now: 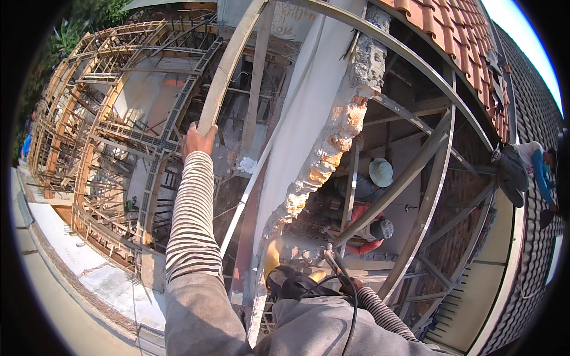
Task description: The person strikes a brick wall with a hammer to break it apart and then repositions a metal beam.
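Note:
My left hand (199, 141), at the end of a striped sleeve, is closed around the lower end of a long wooden beam (224, 74) that rises up and away. Low on the right, my right hand (351, 286) is partly hidden by its sleeve and a dark cord (355, 308). It appears closed on a slim tool (331, 256) with a light tip, whose exact kind I cannot make out. Between my hands runs a broken wall edge (323, 157) with exposed orange brick. Yellow boots (273, 259) show on the wall below me.
Wooden formwork (113, 118) with scaffolding fills the left. Below on the right are a person in a pale hat (380, 172) and another with red sleeves (371, 236). Roof framing (436, 184) crosses above them. Another person (534, 163) is by the roof tiles (522, 77) at far right.

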`<state>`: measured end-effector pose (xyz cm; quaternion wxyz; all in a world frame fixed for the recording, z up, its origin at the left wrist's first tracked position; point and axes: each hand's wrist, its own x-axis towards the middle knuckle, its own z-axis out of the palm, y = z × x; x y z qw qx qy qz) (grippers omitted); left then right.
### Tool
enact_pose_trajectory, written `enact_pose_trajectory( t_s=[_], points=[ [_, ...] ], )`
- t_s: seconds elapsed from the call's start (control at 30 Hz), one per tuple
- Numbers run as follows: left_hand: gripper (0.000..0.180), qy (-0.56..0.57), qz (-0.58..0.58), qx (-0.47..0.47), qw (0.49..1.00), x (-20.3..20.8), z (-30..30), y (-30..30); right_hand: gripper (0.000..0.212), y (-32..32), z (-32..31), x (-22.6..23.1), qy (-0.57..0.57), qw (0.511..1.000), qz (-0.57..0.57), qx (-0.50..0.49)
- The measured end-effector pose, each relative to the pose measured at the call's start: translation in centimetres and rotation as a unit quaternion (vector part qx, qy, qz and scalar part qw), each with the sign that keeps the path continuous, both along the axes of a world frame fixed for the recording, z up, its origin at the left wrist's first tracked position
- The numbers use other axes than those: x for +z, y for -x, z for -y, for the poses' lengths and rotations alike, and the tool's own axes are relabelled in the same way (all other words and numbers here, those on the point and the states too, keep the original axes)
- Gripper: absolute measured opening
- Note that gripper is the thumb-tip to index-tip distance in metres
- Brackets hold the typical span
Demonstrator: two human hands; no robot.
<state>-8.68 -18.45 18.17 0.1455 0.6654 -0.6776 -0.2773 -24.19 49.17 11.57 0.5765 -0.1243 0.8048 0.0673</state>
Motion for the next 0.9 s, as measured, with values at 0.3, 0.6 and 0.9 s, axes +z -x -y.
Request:
enact_pose_trajectory(
  t_s=[0.3,0.6,0.9],
  points=[
    [0.074,0.02,-0.002,0.013,1.0,0.9,-0.5,0.9,0.066,-1.5,1.4,0.5,-0.006,0.996,-0.028,-0.089],
    [0.087,0.03,-0.04,0.009,0.999,2.4,4.4,5.8,0.018,5.4,9.0,8.1,0.249,0.786,-0.028,-0.565],
    [0.079,0.047,-0.013,0.016,0.999,1.4,4.7,5.6,0.017,26.9,17.4,18.2,0.579,0.451,-0.148,-0.664]
  ],
)
